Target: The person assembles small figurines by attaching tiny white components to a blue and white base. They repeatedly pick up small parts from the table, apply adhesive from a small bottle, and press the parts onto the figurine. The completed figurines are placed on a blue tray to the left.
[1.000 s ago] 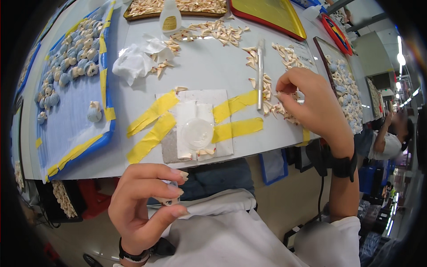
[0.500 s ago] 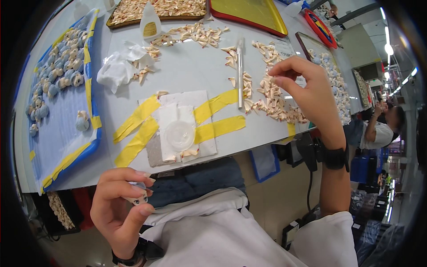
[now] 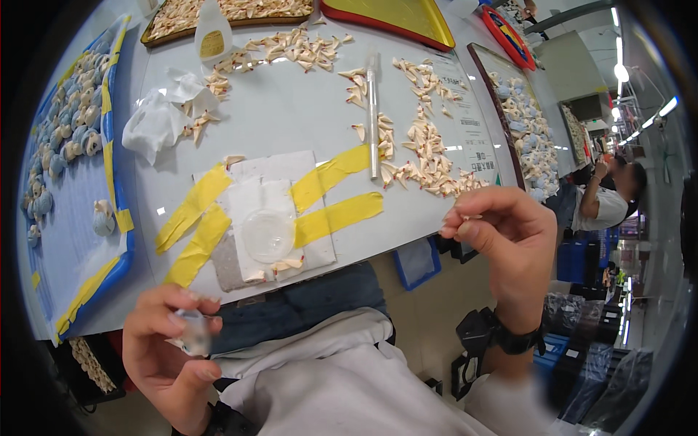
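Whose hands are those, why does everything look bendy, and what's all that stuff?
There's no robot here, just one person's bare hands. A wide camera on their head looks down, so straight edges bend.

The left hand holds a small, rounded blue-and-white piece, which is blurry. The right hand seems to pinch a tiny pale thing.

On the shiny white table lie cream pointed pieces with reddish tips, a clear round plastic dish, yellow tape strips and a slim silvery stick.
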